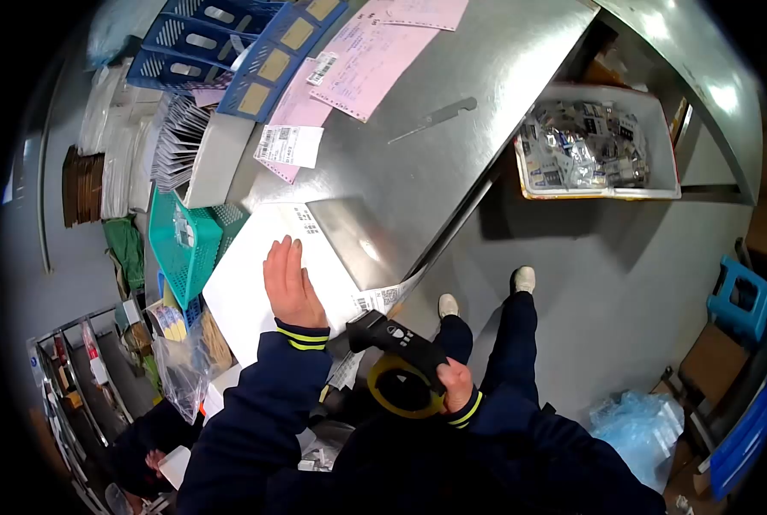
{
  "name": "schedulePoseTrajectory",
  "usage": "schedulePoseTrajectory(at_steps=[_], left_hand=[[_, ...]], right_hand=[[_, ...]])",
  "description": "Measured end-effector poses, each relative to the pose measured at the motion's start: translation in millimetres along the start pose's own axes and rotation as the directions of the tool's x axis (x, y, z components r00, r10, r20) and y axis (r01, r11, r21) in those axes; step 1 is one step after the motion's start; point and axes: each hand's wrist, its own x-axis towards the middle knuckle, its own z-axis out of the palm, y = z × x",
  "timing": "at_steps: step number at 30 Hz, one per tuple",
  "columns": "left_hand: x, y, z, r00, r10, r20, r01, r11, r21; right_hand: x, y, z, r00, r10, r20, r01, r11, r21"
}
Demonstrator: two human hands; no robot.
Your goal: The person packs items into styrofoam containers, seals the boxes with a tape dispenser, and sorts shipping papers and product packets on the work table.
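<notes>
My left hand (292, 285) lies flat, fingers extended, on a large white sheet (246, 283) with printed labels at its edge. A black tape dispenser with a yellow-rimmed round part (403, 386) is held in my right hand (457, 384), its fingers wrapped round the right side. The dispenser's head is beside a printed label (377, 299) at the sheet's lower right corner. Pink forms (366, 64) and a white label (289, 146) lie farther up the metal table (452, 60), near a thin grey knife-like tool (446, 112).
Blue baskets (268, 64), a green basket (178, 249) and a box of envelopes (216, 159) stand at the left. A white bin of small packets (598, 150) is at the upper right. A blue stool (741, 300) stands right. Another person's hand (154, 462) shows lower left.
</notes>
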Motion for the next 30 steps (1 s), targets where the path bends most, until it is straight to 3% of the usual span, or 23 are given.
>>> schedulePoseTrajectory(at_steps=[3,5,7,9,10,11,14,19,20,24,26,27,28,29,30], left_hand=[[-4,-4,3,1.0,0.027,-0.014,-0.028,0.998,-0.056],[-2,-5,2,1.0,0.016,-0.002,-0.016,0.998,-0.057],[-4,-8,3,0.999,0.038,0.007,-0.037,0.991,-0.132],[-4,-5,-2,0.995,0.042,0.092,-0.028,0.988,-0.15],[-9,-8,-2,0.993,0.034,0.115,0.0,0.96,-0.279],[-10,-8,-5,0.981,0.109,0.162,-0.059,0.957,-0.285],[-2,-10,-15,0.858,0.414,0.306,-0.267,0.866,-0.423],[30,-34,-17,0.572,0.654,0.495,-0.471,0.756,-0.454],[35,-48,-9,0.586,0.714,0.385,-0.559,0.699,-0.446],[71,-76,-1,0.725,0.602,0.333,-0.549,0.798,-0.247],[89,-98,5,0.82,0.498,0.282,-0.493,0.865,-0.095],[93,-114,13,0.913,0.354,0.205,-0.359,0.933,-0.013],[96,-149,21,0.961,0.191,0.2,-0.235,0.945,0.226],[92,-168,14,0.972,-0.165,0.165,0.148,0.983,0.108],[73,-202,12,0.933,-0.355,0.054,0.358,0.932,-0.051]], right_hand=[[-4,19,-16,0.999,0.042,0.005,-0.042,0.999,-0.016],[1,29,-17,0.999,-0.001,0.041,0.008,0.986,-0.169],[0,34,-10,0.998,-0.038,0.056,0.039,0.999,-0.03],[-1,40,-9,0.996,-0.056,0.069,0.055,0.998,0.021],[-1,40,-8,0.999,-0.021,0.037,0.021,1.0,0.004],[1,40,-9,0.999,-0.024,0.042,0.024,1.0,0.009],[1,40,-9,0.993,-0.018,0.121,0.006,0.995,0.1],[0,46,-16,0.994,-0.045,0.101,0.041,0.998,0.043],[-2,51,-20,0.993,-0.05,0.105,0.047,0.999,0.027],[-7,51,-14,0.994,-0.029,0.107,0.026,0.999,0.026],[-8,45,-3,0.99,-0.033,0.137,0.015,0.991,0.13],[-8,48,-5,0.99,-0.038,0.138,0.021,0.993,0.118],[-7,54,-9,0.994,-0.027,0.106,0.021,0.998,0.055],[-7,59,-11,0.997,-0.013,0.074,0.014,1.0,-0.01],[-7,64,-9,0.997,-0.06,0.052,0.06,0.998,0.013]])
